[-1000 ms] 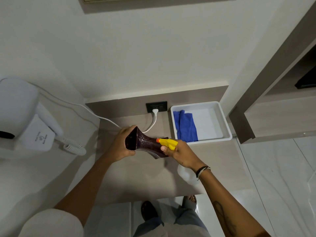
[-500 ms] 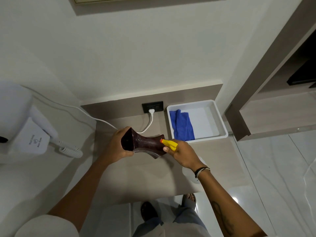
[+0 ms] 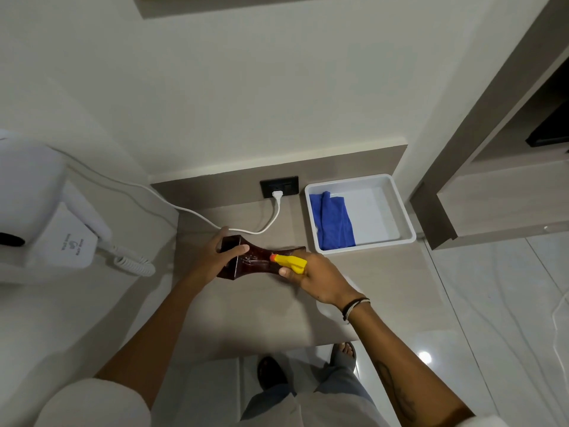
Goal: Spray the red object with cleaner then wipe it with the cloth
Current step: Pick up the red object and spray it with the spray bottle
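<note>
My left hand (image 3: 215, 257) grips the wide square end of a dark red, waisted vase (image 3: 255, 260), held on its side just above the beige counter (image 3: 261, 315). My right hand (image 3: 320, 278) holds a spray bottle (image 3: 291, 262) with a yellow head and orange nozzle. The nozzle points left at the vase's middle, almost touching it. The bottle's pale body shows partly below my right wrist. A folded blue cloth (image 3: 332, 223) lies in the left half of a white tray (image 3: 400, 211) at the counter's back right.
A white plug and cable (image 3: 271, 220) run from a black wall socket (image 3: 279, 186) across the counter's back to a white wall-mounted hair dryer (image 3: 46, 211) with a coiled cord on the left. A shelf unit stands right; the floor and my feet are below.
The vase has been turned in my left hand, so its open end faces more away from me. The spray nozzle stays aimed at its middle.
</note>
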The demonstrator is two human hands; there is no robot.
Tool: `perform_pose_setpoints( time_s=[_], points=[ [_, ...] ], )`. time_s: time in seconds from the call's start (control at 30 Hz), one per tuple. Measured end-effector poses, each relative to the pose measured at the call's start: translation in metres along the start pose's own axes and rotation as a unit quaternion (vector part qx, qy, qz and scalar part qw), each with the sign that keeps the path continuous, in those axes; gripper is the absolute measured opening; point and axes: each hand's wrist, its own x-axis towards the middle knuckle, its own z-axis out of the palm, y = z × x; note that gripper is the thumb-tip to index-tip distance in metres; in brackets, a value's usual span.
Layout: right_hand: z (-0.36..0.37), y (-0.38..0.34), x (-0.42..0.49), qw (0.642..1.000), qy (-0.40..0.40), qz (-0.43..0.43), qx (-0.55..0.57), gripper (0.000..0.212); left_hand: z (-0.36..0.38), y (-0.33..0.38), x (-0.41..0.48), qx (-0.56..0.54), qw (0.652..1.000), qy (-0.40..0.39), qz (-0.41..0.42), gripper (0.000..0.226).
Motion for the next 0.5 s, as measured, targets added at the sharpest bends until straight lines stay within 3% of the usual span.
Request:
perform_pose_setpoints(
  time_s=[0.23,0.4,0.5],
  points=[
    [-0.001,0.005,0.001,0.999,0.019,0.030,-0.035,0.047,0.002,-0.006,-0.002,0.015,1.000,-0.007,0.024,0.053],
    [-0.003,0.012,-0.001,0.998,0.010,0.066,-0.022,0.053,0.002,-0.016,-0.004,0.054,0.997,-0.022,0.049,0.103],
    [-0.003,0.011,-0.002,0.998,0.009,0.067,0.000,0.052,0.004,-0.018,-0.006,0.070,0.996,-0.017,0.062,0.119]
  ],
)
